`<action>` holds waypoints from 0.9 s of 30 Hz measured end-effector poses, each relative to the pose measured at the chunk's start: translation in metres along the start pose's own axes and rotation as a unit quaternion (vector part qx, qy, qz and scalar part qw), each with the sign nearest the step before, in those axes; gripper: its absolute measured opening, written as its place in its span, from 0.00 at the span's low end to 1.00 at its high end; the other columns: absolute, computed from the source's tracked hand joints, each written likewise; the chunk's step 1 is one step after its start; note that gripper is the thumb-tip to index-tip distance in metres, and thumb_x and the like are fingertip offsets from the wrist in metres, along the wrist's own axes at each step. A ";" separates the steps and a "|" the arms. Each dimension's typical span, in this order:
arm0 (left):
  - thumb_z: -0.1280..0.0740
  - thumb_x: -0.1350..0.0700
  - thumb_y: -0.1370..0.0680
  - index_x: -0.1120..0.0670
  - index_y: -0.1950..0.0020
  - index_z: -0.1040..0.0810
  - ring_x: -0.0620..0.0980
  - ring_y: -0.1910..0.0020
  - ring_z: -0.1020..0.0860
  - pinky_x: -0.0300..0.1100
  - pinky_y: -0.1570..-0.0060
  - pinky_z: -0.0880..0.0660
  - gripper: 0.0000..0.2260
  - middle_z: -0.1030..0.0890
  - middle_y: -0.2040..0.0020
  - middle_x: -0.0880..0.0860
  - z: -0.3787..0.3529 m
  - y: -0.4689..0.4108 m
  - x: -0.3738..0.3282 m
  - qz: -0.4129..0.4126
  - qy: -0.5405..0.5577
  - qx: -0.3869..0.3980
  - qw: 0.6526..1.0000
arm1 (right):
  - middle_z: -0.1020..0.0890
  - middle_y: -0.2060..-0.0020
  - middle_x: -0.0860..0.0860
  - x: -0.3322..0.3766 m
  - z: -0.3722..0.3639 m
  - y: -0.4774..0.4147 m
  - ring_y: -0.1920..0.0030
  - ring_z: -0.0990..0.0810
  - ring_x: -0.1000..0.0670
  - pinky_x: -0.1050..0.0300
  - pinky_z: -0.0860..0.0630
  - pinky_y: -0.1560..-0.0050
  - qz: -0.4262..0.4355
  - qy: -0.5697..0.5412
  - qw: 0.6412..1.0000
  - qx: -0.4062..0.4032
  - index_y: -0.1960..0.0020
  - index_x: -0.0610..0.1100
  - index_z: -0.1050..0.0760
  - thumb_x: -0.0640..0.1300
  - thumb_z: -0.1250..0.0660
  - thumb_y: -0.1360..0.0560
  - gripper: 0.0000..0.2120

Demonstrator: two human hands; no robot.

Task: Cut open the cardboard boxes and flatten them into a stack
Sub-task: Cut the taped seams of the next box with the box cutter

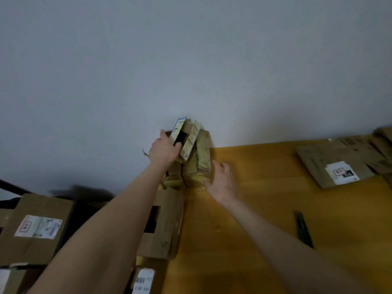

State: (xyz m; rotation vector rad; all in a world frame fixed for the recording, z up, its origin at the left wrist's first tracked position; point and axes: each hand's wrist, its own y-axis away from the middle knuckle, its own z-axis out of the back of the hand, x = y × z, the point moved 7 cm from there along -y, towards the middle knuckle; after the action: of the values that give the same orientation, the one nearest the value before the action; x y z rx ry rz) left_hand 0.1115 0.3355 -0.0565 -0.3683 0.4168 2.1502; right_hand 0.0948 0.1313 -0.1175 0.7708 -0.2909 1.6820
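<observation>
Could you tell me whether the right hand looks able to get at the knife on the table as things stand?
Probably yes: the right hand is open and empty, and the knife lies alone on the bare yellow table beside that forearm, with nothing between them.

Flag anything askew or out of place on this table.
The box at the table's far corner sits tilted atop a pile by the wall, flaps open, left hand gripping it. The cutter lies loose beside the right forearm.
</observation>
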 end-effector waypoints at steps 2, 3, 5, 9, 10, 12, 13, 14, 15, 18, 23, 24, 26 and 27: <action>0.42 0.49 0.19 0.57 0.33 0.31 0.62 0.41 0.25 0.55 0.43 0.26 0.18 0.22 0.40 0.61 -0.003 -0.005 0.006 -0.011 -0.047 0.003 0.999 | 0.43 0.26 0.46 -0.007 -0.005 0.002 0.27 0.40 0.44 0.49 0.36 0.31 -0.010 -0.010 1.000 -0.007 0.24 0.50 0.45 0.50 0.32 0.24 0.34; 0.44 0.50 0.19 0.56 0.38 0.27 0.62 0.45 0.23 0.54 0.46 0.25 0.14 0.20 0.44 0.60 0.000 -0.005 0.006 -0.020 -0.057 -0.032 0.998 | 0.43 0.25 0.46 -0.011 -0.005 0.003 0.27 0.40 0.44 0.49 0.37 0.30 -0.014 -0.013 1.000 -0.013 0.23 0.50 0.45 0.49 0.32 0.24 0.34; 0.46 0.51 0.18 0.55 0.45 0.23 0.61 0.51 0.21 0.51 0.50 0.24 0.14 0.19 0.51 0.58 0.012 -0.002 0.004 -0.026 -0.038 -0.117 0.992 | 0.43 0.25 0.46 -0.018 0.001 0.003 0.27 0.39 0.44 0.48 0.37 0.30 -0.017 -0.023 0.999 -0.038 0.23 0.48 0.45 0.51 0.33 0.24 0.34; 0.42 0.51 0.18 0.57 0.49 0.21 0.58 0.57 0.20 0.47 0.60 0.25 0.12 0.18 0.57 0.57 0.028 0.010 -0.021 -0.063 0.141 -0.139 0.978 | 0.39 0.27 0.47 -0.025 0.028 0.009 0.29 0.36 0.45 0.49 0.35 0.33 -0.025 -0.144 0.985 -0.088 0.23 0.48 0.44 0.59 0.34 0.25 0.37; 0.40 0.52 0.18 0.56 0.49 0.21 0.57 0.58 0.19 0.49 0.59 0.22 0.11 0.17 0.57 0.57 0.027 0.016 -0.030 -0.072 0.193 -0.118 0.971 | 0.39 0.26 0.47 -0.025 0.036 0.010 0.29 0.36 0.45 0.48 0.35 0.33 -0.042 -0.210 0.973 -0.087 0.23 0.48 0.45 0.61 0.33 0.27 0.39; 0.38 0.56 0.19 0.56 0.47 0.20 0.52 0.59 0.19 0.51 0.56 0.20 0.08 0.17 0.54 0.55 0.017 0.033 -0.046 -0.081 0.280 -0.063 0.955 | 0.37 0.26 0.47 -0.026 0.047 0.014 0.29 0.34 0.45 0.47 0.35 0.32 -0.095 -0.393 0.913 -0.045 0.22 0.49 0.47 0.65 0.30 0.33 0.47; 0.38 0.57 0.19 0.56 0.44 0.20 0.50 0.58 0.19 0.51 0.56 0.19 0.09 0.17 0.52 0.54 0.007 0.045 -0.052 -0.082 0.305 -0.027 0.948 | 0.35 0.27 0.47 -0.026 0.049 0.019 0.30 0.34 0.45 0.45 0.36 0.31 -0.120 -0.481 0.869 -0.007 0.22 0.50 0.47 0.67 0.30 0.37 0.51; 0.38 0.58 0.19 0.57 0.40 0.21 0.50 0.57 0.19 0.49 0.57 0.19 0.10 0.17 0.50 0.54 -0.007 0.058 -0.056 -0.078 0.329 0.015 0.941 | 0.34 0.27 0.47 -0.027 0.051 0.025 0.30 0.33 0.44 0.43 0.37 0.30 -0.139 -0.547 0.824 0.040 0.23 0.51 0.46 0.68 0.29 0.40 0.53; 0.39 0.59 0.18 0.57 0.38 0.23 0.51 0.57 0.19 0.47 0.59 0.18 0.11 0.17 0.50 0.54 -0.023 0.072 -0.058 -0.066 0.354 0.066 0.931 | 0.32 0.29 0.47 -0.030 0.052 0.033 0.30 0.33 0.44 0.40 0.38 0.30 -0.150 -0.592 0.788 0.085 0.23 0.52 0.43 0.69 0.29 0.42 0.53; 0.40 0.61 0.18 0.59 0.35 0.27 0.49 0.60 0.20 0.40 0.65 0.20 0.12 0.19 0.54 0.54 -0.074 0.122 -0.060 -0.022 0.374 0.224 0.900 | 0.24 0.35 0.46 -0.049 0.056 0.059 0.36 0.26 0.44 0.37 0.36 0.34 -0.157 -0.656 0.724 0.146 0.29 0.50 0.32 0.63 0.30 0.37 0.39; 0.40 0.68 0.21 0.53 0.32 0.29 0.51 0.46 0.20 0.47 0.49 0.22 0.19 0.20 0.43 0.54 -0.111 0.172 -0.042 0.015 0.357 0.315 0.879 | 0.20 0.44 0.49 -0.101 0.055 0.096 0.45 0.21 0.47 0.52 0.22 0.56 -0.211 -0.603 0.766 0.070 0.32 0.49 0.31 0.51 0.29 0.28 0.26; 0.41 0.68 0.21 0.54 0.31 0.29 0.53 0.43 0.22 0.48 0.47 0.23 0.20 0.21 0.39 0.55 -0.108 0.174 -0.035 0.028 0.359 0.284 0.889 | 0.21 0.44 0.50 -0.113 0.055 0.102 0.46 0.21 0.48 0.52 0.22 0.56 -0.221 -0.584 0.780 0.047 0.31 0.50 0.32 0.50 0.28 0.28 0.27; 0.41 0.65 0.20 0.55 0.32 0.27 0.55 0.41 0.23 0.50 0.43 0.25 0.18 0.22 0.38 0.55 -0.104 0.179 -0.031 0.029 0.356 0.239 0.903 | 0.23 0.42 0.51 -0.131 0.052 0.114 0.44 0.23 0.48 0.48 0.22 0.47 -0.231 -0.544 0.807 0.014 0.28 0.52 0.36 0.50 0.26 0.30 0.34; 0.40 0.62 0.20 0.55 0.32 0.27 0.54 0.41 0.23 0.51 0.42 0.25 0.16 0.22 0.39 0.55 -0.105 0.188 -0.036 0.013 0.340 0.246 0.908 | 0.25 0.39 0.50 -0.137 0.048 0.120 0.41 0.25 0.47 0.46 0.24 0.42 -0.233 -0.518 0.823 0.003 0.26 0.51 0.39 0.51 0.25 0.31 0.38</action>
State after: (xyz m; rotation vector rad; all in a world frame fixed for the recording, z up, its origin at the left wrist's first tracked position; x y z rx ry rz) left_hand -0.0107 0.1615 -0.1065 -0.8159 1.3296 1.7983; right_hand 0.0086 -0.0345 -0.1419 1.5792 -0.7691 0.6651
